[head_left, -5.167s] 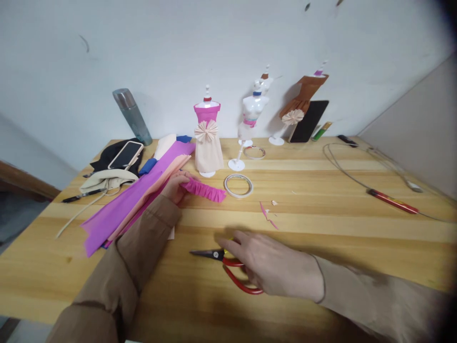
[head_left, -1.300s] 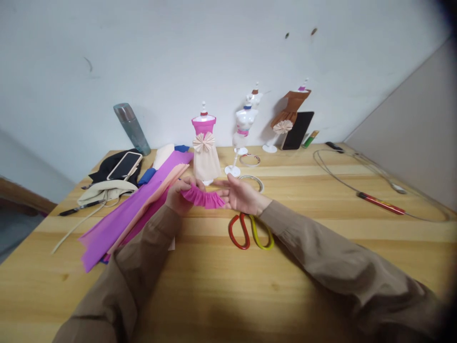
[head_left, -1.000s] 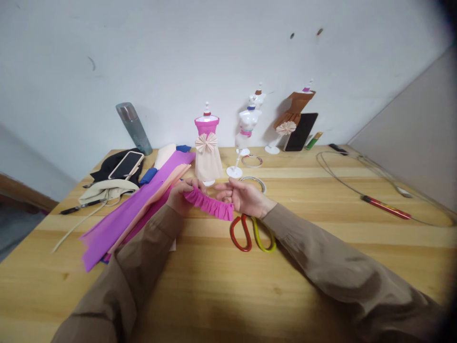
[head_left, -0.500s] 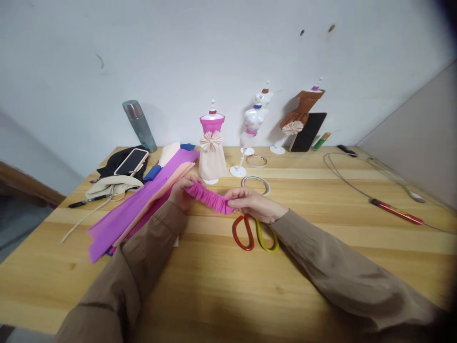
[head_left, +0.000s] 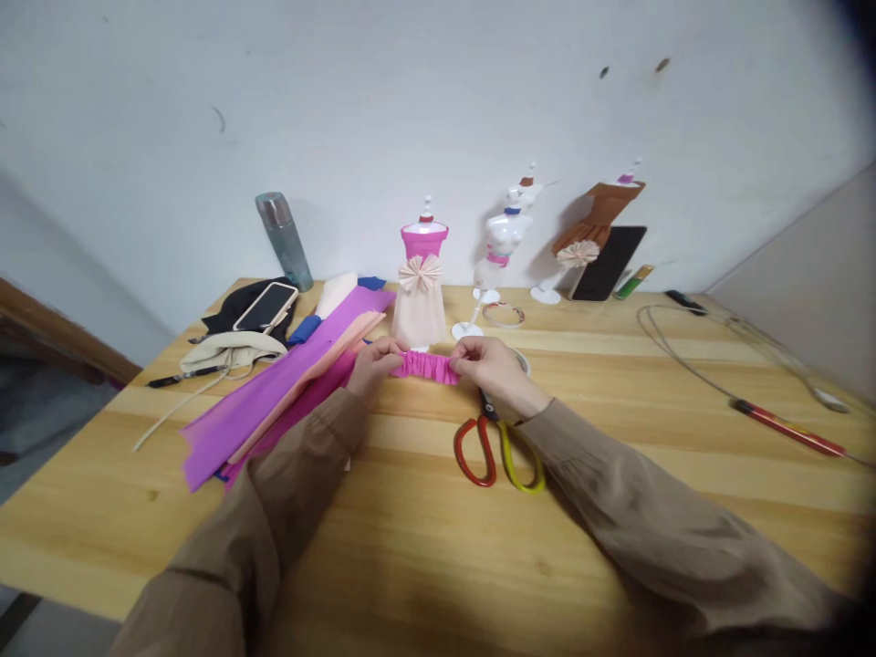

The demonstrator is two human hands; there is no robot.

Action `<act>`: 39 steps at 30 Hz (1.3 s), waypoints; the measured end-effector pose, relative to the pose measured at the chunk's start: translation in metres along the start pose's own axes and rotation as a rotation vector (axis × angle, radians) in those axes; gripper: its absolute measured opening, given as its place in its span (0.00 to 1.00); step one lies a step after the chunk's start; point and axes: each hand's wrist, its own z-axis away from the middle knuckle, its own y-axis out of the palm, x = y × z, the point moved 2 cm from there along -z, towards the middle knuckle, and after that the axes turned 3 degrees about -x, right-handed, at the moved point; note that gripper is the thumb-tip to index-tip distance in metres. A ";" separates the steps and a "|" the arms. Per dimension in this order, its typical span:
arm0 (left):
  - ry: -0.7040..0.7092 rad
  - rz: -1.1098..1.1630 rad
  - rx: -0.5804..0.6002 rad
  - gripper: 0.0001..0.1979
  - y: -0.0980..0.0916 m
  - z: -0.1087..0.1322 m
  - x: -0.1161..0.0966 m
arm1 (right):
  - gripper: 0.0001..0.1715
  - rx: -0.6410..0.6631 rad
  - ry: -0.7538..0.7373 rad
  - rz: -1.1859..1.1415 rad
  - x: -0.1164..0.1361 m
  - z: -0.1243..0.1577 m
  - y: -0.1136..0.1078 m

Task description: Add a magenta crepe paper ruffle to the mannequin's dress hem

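Observation:
A gathered pink crepe paper strip [head_left: 428,367] stretches between my two hands, roughly level. My left hand [head_left: 376,366] pinches its left end, and my right hand [head_left: 498,371] pinches the right end. Just behind the strip stands a small dress form [head_left: 422,310] in a pink top and pale skirt with a pleated bow. Scissors with one red and one yellow handle [head_left: 485,447] lie under and in front of my right hand; their blades are partly hidden. Purple, peach and pink crepe paper sheets [head_left: 287,383] lie left of my left hand.
White dress forms [head_left: 507,233] and one in brown [head_left: 602,210] stand toward the wall. A bottle [head_left: 284,242], a phone [head_left: 266,307] and a beige cloth item [head_left: 233,351] sit at the back left. Tape rolls [head_left: 504,315] lie behind my right hand; a cabled red tool [head_left: 787,427] lies right.
The strip has gone from slanting down rightward to nearly level, in front of the pale skirt. My right hand has risen slightly. The whole view has shifted a little.

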 end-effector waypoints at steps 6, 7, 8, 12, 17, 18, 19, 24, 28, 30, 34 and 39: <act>-0.026 -0.114 -0.161 0.04 -0.005 -0.004 0.009 | 0.04 -0.080 -0.043 0.141 -0.003 -0.011 -0.001; -0.044 -0.126 -0.177 0.04 -0.005 -0.004 0.010 | 0.04 -0.088 -0.048 0.164 -0.004 -0.012 -0.002; -0.059 -0.137 -0.192 0.04 -0.005 -0.004 0.010 | 0.04 -0.094 -0.053 0.187 -0.004 -0.014 -0.002; -0.075 -0.178 -0.219 0.06 -0.003 -0.006 0.009 | 0.05 -0.123 -0.084 0.274 -0.004 -0.020 -0.004; -0.059 -0.230 -0.250 0.08 -0.001 -0.012 0.010 | 0.06 -0.130 -0.099 0.344 -0.005 -0.022 -0.003; -0.054 -0.242 -0.255 0.08 -0.001 -0.013 0.011 | 0.06 -0.130 -0.102 0.352 -0.006 -0.022 -0.002; -0.047 -0.253 -0.258 0.08 -0.001 -0.014 0.011 | 0.06 -0.131 -0.106 0.359 -0.007 -0.022 -0.002; -0.003 -0.290 -0.246 0.08 -0.002 -0.016 0.011 | 0.06 -0.143 -0.126 0.370 -0.012 -0.022 -0.002; 0.031 -0.305 -0.220 0.08 -0.001 -0.015 0.009 | 0.06 -0.141 -0.140 0.347 -0.013 -0.025 -0.005; 0.050 -0.316 -0.211 0.08 -0.001 -0.015 0.008 | 0.06 -0.135 -0.145 0.333 -0.013 -0.026 -0.005; 0.102 -0.349 -0.201 0.08 -0.001 -0.014 0.004 | 0.07 -0.129 -0.143 0.315 -0.015 -0.027 -0.005; 0.148 -0.386 -0.198 0.09 -0.001 -0.012 -0.004 | 0.09 -0.131 -0.138 0.306 -0.017 -0.028 -0.003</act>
